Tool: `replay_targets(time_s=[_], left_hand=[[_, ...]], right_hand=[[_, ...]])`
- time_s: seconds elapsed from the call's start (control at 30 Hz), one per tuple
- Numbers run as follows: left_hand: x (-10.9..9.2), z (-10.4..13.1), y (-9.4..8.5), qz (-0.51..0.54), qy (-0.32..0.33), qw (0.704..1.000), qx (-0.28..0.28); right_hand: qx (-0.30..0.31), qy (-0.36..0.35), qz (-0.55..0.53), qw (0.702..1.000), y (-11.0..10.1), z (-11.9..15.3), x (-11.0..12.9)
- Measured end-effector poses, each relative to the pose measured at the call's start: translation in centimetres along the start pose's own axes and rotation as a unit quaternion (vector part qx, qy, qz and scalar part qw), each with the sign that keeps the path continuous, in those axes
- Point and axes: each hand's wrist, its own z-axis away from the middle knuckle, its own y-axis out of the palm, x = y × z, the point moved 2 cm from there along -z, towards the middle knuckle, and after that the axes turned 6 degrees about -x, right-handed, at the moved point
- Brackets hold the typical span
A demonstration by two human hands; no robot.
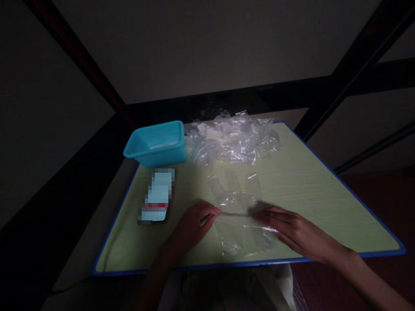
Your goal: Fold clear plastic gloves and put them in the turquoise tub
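A clear, thin plastic bag (240, 235) lies flat near the front edge of the table, with narrow see-through strips reaching away from me at its far side. On its left edge my left hand (198, 220) is closed, thumb and fingertips pinching the film. My right hand (288, 224) is closed on the bag's right side, its fingers held together against the film. Between the two hands the plastic is stretched in a nearly straight line. Beyond it lies a heap of crumpled clear plastic (235, 138).
A turquoise plastic basket (162, 160) sits at the back left corner of the table (311, 190). In front of it lies a phone (157, 196) with its screen lit. The table has a blue rim, and a wall stands behind it. A cable hangs at the lower left.
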Motion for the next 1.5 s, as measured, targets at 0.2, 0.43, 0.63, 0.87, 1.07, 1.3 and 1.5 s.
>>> replay_targets(time_s=[0.2, 0.43, 0.63, 0.87, 1.07, 1.3, 1.5], left_hand=[[-0.2, -0.8, -0.5, -0.019, -0.067, 0.997, 0.031], [-0.3, -2.5, -0.4, 0.094, -0.181, 0.978, 0.034], [0.8, -3.0, 0.7, 0.135, -0.220, 0.966, 0.007], [0.5, -3.1, 1.1, 0.115, -0.254, 0.960, -0.026], [0.2, -2.8, 1.1, 0.088, -0.268, 0.958, -0.049], [0.1, -2.2, 1.4, 0.076, -0.271, 0.957, -0.074], [0.1, -1.9, 1.6, 0.077, -0.268, 0.956, -0.095]], right_hand=[[0.016, 0.086, -0.082, 0.993, -0.6, -0.8, -0.4], [0.011, 0.192, -0.183, 0.964, -0.9, -2.6, -1.3], [-0.045, 0.248, -0.220, 0.942, 0.4, -3.7, -2.8], [-0.050, 0.358, -0.200, 0.911, 1.4, -5.0, -2.9], [-0.086, 0.413, -0.122, 0.898, 1.9, -5.3, -2.9], [-0.109, 0.451, -0.044, 0.885, 2.2, -4.9, -2.5], [-0.114, 0.465, 0.003, 0.878, 2.3, -4.8, -1.9]])
